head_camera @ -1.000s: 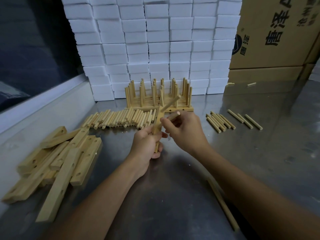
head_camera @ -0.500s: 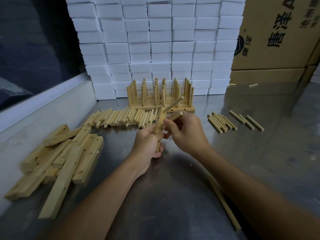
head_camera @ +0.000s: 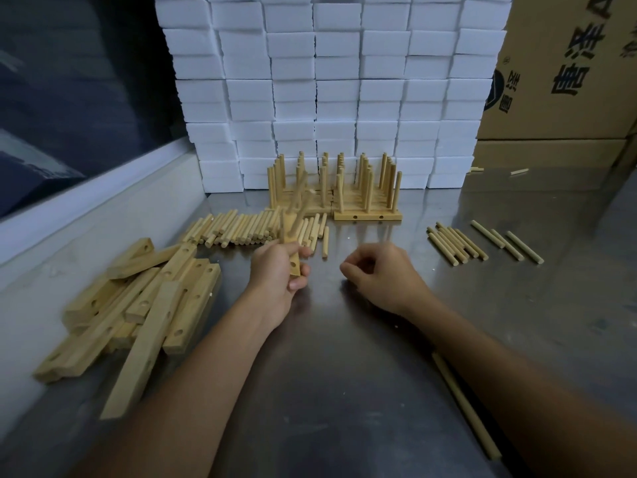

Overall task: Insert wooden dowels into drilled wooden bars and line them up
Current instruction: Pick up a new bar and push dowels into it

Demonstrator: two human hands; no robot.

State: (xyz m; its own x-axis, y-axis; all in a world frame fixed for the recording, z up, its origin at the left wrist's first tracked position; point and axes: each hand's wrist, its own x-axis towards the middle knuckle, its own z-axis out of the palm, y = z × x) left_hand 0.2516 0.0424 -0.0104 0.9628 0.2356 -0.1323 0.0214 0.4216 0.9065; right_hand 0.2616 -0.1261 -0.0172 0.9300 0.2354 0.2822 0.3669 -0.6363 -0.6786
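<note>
Head view: my left hand point(head_camera: 279, 270) grips a drilled bar point(head_camera: 293, 251) with blurred dowels, just before the dowel row point(head_camera: 255, 229). My right hand point(head_camera: 379, 274), right of the bar, curls loosely, holding nothing.

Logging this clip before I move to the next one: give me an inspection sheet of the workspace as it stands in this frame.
Surface: metal table, shiny, with small pale specks.
Job's things: drilled bar with dowels already in it, blurred; pile of drilled bars at left; row of loose dowels behind the hands; smaller dowel group at right; finished bars lined up with dowels upright at the back.
Clutter: long stick lying by the right forearm; stray dowels near the cartons.
Hands: left hand grips the bar; right hand holds nothing, fingers loosely curled.
Cables: nothing seen.
Surroundings: stacked white blocks; cardboard cartons; dark window at left.
</note>
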